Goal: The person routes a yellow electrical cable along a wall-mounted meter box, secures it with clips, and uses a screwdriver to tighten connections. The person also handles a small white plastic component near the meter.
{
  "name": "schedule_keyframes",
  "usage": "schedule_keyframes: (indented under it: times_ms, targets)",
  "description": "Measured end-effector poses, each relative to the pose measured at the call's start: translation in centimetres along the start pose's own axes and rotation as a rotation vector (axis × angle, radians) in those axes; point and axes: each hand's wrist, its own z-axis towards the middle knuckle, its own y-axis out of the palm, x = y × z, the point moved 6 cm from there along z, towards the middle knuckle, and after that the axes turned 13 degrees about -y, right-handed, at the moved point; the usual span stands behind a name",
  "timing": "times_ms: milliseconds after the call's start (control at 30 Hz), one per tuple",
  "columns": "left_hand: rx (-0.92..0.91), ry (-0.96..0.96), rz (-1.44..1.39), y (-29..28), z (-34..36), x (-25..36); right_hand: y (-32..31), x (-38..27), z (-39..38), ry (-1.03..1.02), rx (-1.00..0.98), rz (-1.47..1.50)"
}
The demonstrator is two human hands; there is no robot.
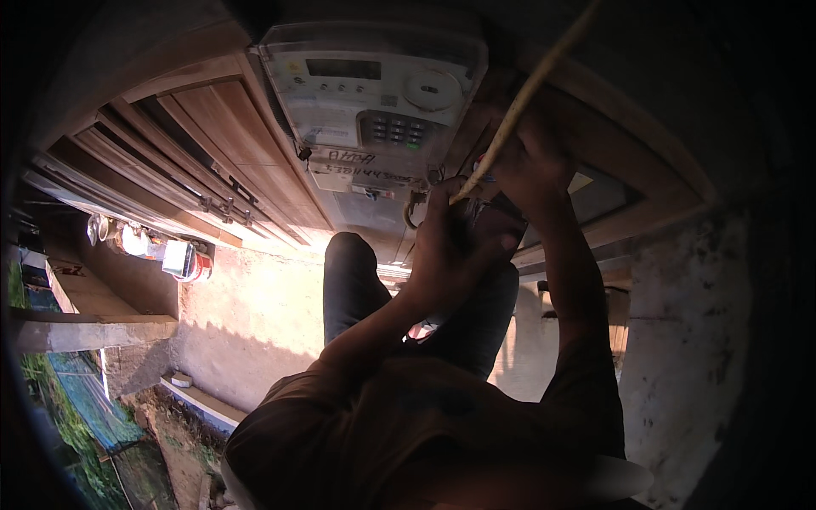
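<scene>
A pale electricity meter [365, 93] with a display, keypad and clear cover hangs at the top centre. A yellow cable [545, 70] runs diagonally from the top right down to my hands. My left hand [446, 246] is closed on the cable's lower stretch, just right of the meter's lower part. Above and right of it, my right hand [534, 166] is curled behind the cable, beside a small red-and-white item [481, 165]; what its fingers grip is unclear. A dark object [489, 217] between the hands is too shadowed to make out.
Wooden shuttered frames [212, 144] flank the meter. At left, buckets and containers [187, 262] stand by the wall, near a concrete ledge [93, 331] with greenery beyond. My knees are on either side below the hands, over a sunlit floor [246, 314]. A stained wall [680, 357] is at right.
</scene>
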Motion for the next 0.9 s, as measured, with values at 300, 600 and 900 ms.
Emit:
schedule_keyframes:
  times_ms: [300, 600, 900]
  targets:
    - [-0.016, 0.017, -0.029, -0.3, -0.2, 0.1, -0.7, 0.5, 0.4, -0.018, 0.078, -0.159]
    - [-0.055, 0.025, -0.087, 0.1, 0.1, -0.1, -0.6, 0.5, -1.5, 0.038, 0.184, -0.084]
    - [-0.044, 0.014, -0.024, -0.1, -0.2, -0.2, -0.4, 0.7, -2.7, 0.130, 0.255, -0.108]
